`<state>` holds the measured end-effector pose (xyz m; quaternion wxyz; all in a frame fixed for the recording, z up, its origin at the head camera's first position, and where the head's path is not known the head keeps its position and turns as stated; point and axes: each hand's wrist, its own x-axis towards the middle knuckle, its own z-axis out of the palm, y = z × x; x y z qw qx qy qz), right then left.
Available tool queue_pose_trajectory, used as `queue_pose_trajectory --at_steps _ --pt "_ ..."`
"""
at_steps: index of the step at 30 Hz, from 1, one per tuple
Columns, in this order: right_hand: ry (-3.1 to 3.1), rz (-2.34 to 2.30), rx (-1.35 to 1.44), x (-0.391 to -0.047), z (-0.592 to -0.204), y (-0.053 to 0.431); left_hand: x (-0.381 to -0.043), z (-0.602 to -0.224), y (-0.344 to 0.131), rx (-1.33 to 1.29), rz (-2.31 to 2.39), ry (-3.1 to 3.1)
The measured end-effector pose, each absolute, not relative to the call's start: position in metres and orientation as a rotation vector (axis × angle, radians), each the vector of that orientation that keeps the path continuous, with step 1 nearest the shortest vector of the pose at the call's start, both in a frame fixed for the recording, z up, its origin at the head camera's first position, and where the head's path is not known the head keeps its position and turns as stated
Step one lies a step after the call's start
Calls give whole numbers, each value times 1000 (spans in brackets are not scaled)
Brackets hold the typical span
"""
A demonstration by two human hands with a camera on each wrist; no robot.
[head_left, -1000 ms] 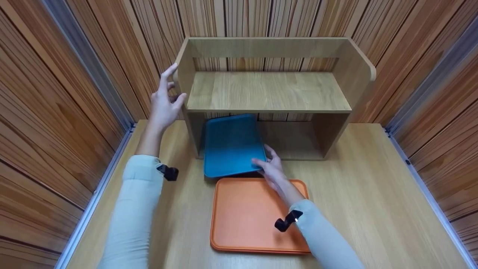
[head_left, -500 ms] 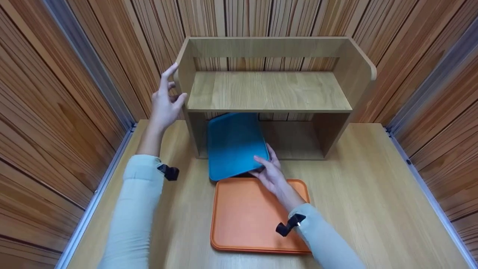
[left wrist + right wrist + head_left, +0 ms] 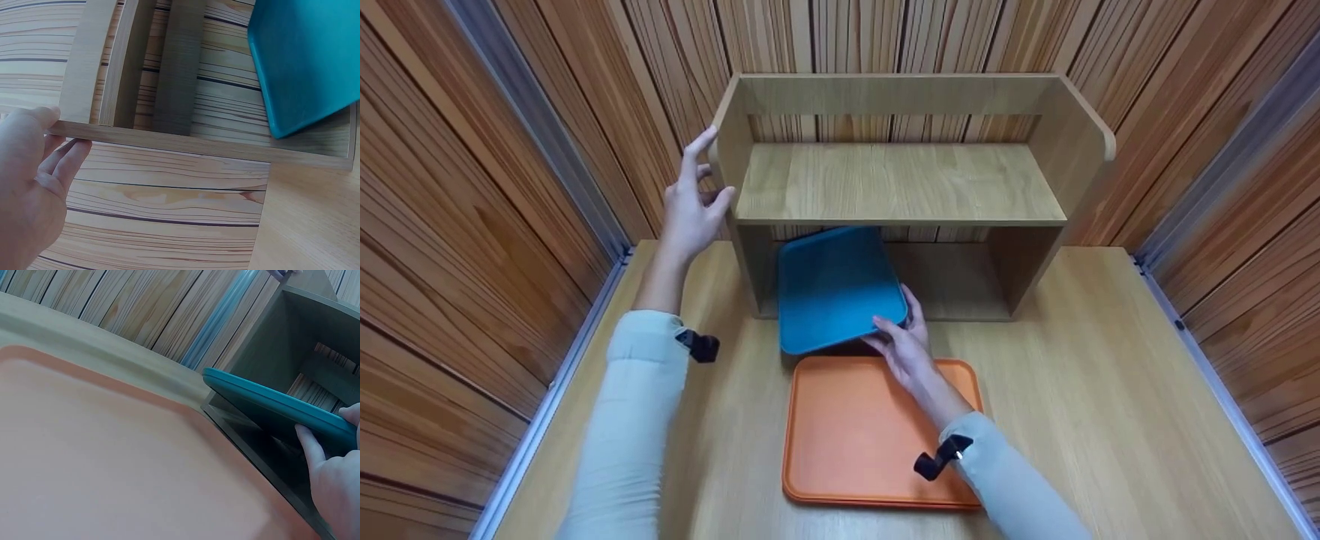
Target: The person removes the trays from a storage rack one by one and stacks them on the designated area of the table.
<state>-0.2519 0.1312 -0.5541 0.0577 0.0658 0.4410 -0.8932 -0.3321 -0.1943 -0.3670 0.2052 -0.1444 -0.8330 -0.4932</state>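
Note:
My right hand [image 3: 907,346] pinches the near right corner of a blue tray [image 3: 840,289], thumb on top and fingers beneath. The tray's far part is inside the lower compartment of a wooden shelf [image 3: 900,184]; its near edge sticks out in front, raised and turned askew. In the right wrist view, the blue tray's rim [image 3: 270,400] shows a doubled line, perhaps two trays stacked. My left hand [image 3: 688,214] holds the shelf's left side panel by its front edge, also seen in the left wrist view, where fingers lie along the panel's outer face.
An orange tray [image 3: 855,435] lies on the wooden table [image 3: 1110,420] just in front of the shelf, its doubled rim suggesting a stack. Wood-patterned walls [image 3: 457,225] close in the left, right and back. Metal rails run along the table's sides.
My right hand has shifted the blue tray slightly to the right. Its near edge dipped and turned, then came up again. My left hand stays on the shelf panel.

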Motion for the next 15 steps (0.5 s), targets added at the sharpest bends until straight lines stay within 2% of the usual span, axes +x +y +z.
queue_pose_trajectory --at_steps 15 --pt "1306 -2757 133 -252 -551 140 -332 -367 -194 -440 -1328 -2294"
